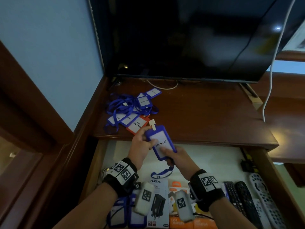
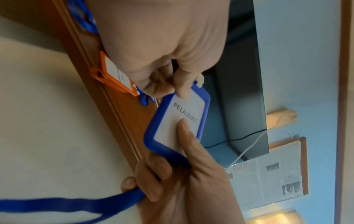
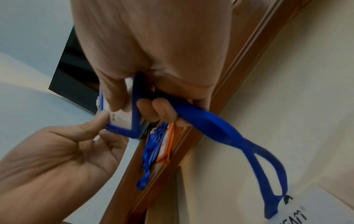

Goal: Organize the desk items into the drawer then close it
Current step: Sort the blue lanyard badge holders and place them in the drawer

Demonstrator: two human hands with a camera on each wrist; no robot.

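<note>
A blue badge holder (image 1: 160,142) labelled PELAWAT is held in the air over the open drawer (image 1: 206,156), both hands on it. My left hand (image 1: 145,139) pinches its upper end near the white clip; the left wrist view shows that pinch (image 2: 172,89). My right hand (image 1: 168,152) holds the lower end, thumb flat on the card (image 2: 182,130), fingers curled round the blue lanyard (image 3: 220,128). The lanyard loop (image 1: 162,173) hangs down into the drawer. More blue badges with tangled lanyards (image 1: 132,109) and an orange badge (image 1: 137,125) lie on the desk top (image 1: 198,113).
A dark TV (image 1: 181,38) stands at the back of the desk, with a white cable (image 1: 270,71) hanging at its right. In the drawer's front part lie charger boxes (image 1: 158,202), several remotes (image 1: 244,195) and blue badges (image 1: 118,214). A black item (image 1: 246,165) sits by the drawer's right wall.
</note>
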